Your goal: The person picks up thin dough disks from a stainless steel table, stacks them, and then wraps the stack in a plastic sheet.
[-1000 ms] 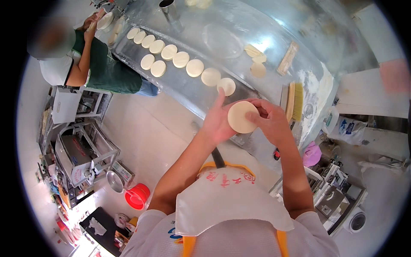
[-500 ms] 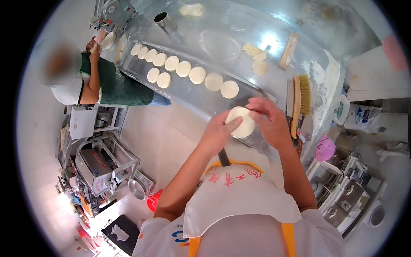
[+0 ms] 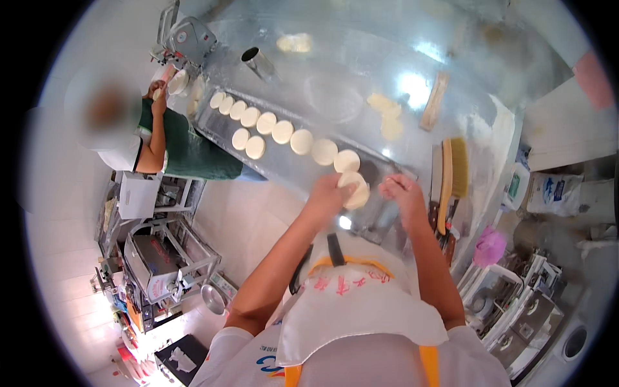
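In the head view, the left hand (image 3: 326,197) pinches a pale dough disc (image 3: 361,195), thumb on its face, over the metal tray (image 3: 287,166) beside the row's nearest disc (image 3: 347,160). The right hand (image 3: 407,198) is apart from it, fingers gathered but too blurred to tell if holding anything; a light, level pinch should keep the dough round

I log a pale floor (image 3: 225,209), shiny metal surface (image 3: 329,45) under bright reflections (image 3: 413,89), metal-framed unit (image 3: 158,258) left.
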`<state>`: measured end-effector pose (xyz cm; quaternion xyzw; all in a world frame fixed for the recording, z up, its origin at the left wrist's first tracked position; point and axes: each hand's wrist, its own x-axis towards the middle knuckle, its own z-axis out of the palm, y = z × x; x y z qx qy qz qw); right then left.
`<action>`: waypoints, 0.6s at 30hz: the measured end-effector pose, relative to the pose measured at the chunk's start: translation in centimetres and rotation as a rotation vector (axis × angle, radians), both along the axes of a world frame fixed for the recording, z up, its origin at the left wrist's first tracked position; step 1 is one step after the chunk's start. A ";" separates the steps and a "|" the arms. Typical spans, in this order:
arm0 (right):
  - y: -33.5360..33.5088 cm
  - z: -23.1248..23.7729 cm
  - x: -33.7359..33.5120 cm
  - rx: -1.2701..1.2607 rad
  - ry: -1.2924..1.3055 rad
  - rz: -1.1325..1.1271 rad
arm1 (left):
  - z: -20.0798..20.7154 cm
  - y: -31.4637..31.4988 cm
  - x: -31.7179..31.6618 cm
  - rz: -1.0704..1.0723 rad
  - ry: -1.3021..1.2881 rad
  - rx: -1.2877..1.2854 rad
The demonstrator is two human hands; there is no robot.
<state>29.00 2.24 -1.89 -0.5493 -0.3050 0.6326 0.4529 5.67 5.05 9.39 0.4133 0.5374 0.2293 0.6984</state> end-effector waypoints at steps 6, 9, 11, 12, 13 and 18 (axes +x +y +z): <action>4.1 3.3 -3.7 -0.269 0.754 0.119 | -1.8 2.5 -0.6 0.018 -0.076 -0.069; 6.4 1.5 -5.8 -0.239 0.728 0.122 | -4.6 5.5 -2.1 0.064 -0.066 -0.085; 8.1 0.6 -7.0 -0.240 0.586 0.096 | -6.7 7.2 -3.0 0.130 -0.114 -0.136; 9.3 0.2 -7.5 -0.265 0.520 0.091 | -7.6 8.2 -3.6 0.173 -0.144 -0.175; 10.8 0.1 -8.0 -0.287 0.449 0.082 | -8.4 9.5 -4.1 0.211 -0.178 -0.212; 22.2 -1.6 -10.9 -0.193 0.201 0.165 | -11.1 18.0 -6.5 0.372 -0.230 -0.141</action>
